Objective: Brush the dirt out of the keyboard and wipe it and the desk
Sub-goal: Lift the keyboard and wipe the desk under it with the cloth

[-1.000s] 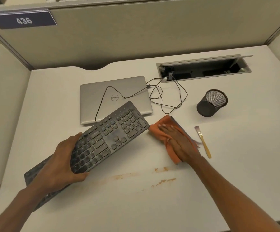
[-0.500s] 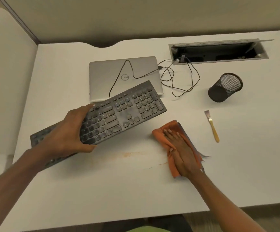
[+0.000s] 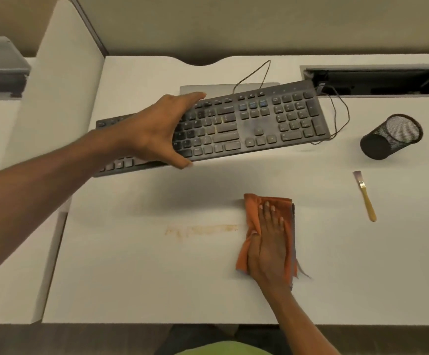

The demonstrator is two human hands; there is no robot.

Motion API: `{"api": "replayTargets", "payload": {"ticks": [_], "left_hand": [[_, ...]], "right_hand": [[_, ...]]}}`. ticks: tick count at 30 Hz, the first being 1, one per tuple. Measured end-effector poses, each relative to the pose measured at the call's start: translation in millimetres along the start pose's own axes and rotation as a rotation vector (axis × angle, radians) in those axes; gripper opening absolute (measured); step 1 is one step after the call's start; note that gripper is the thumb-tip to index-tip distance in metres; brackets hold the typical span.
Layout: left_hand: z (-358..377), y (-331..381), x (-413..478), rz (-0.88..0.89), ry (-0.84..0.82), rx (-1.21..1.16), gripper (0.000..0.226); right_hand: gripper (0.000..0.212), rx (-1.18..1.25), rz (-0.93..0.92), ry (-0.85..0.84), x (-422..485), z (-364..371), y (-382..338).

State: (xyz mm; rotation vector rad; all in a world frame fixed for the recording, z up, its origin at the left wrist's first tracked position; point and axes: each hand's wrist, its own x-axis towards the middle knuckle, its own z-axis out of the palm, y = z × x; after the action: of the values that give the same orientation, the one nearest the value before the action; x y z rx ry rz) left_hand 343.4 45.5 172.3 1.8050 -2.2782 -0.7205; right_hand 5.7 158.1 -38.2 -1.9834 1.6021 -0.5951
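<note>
- Left hand [image 3: 157, 131] grips the keyboard [image 3: 259, 121] across its width, thumb at the near edge.
- Right hand [image 3: 269, 249], fingers straight, presses the cloth [image 3: 252, 208] flat on the desk [image 3: 157, 278], nearer than the keyboard.

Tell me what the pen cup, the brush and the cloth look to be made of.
Pen cup: seemingly black metal mesh, matte; the weave shows through its wall.
Brush: handle likely wood or bamboo, pale yellow and smooth, with a shiny, metal-looking ferrule.
Cloth: soft fabric, perhaps microfibre; orange, matte, lying in creases.
</note>
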Motion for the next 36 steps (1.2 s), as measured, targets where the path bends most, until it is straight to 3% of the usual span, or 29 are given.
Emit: {"api": "replayTargets", "payload": {"ticks": [10, 21, 27, 36], "left_hand": [[-26, -22, 5, -0.01, -0.017, 0.05, 0.135], [-46, -38, -1, -0.006, -0.053, 0.076, 0.136], [-45, -43, -12, -0.001, -0.045, 0.058, 0.135], [-32, -42, -40, -0.043, -0.024, 0.033, 0.136]], "right_hand": [[0.064, -0.156, -0.055, -0.073, 5, 66, -80], [0.068, -0.096, 0.049, -0.108, 19, 144, -178], [0.067, 0.021, -0.213, -0.308, 32, 159, -184], [0.061, -0.075, -0.781, -0.642, 34, 147, -175]]}}
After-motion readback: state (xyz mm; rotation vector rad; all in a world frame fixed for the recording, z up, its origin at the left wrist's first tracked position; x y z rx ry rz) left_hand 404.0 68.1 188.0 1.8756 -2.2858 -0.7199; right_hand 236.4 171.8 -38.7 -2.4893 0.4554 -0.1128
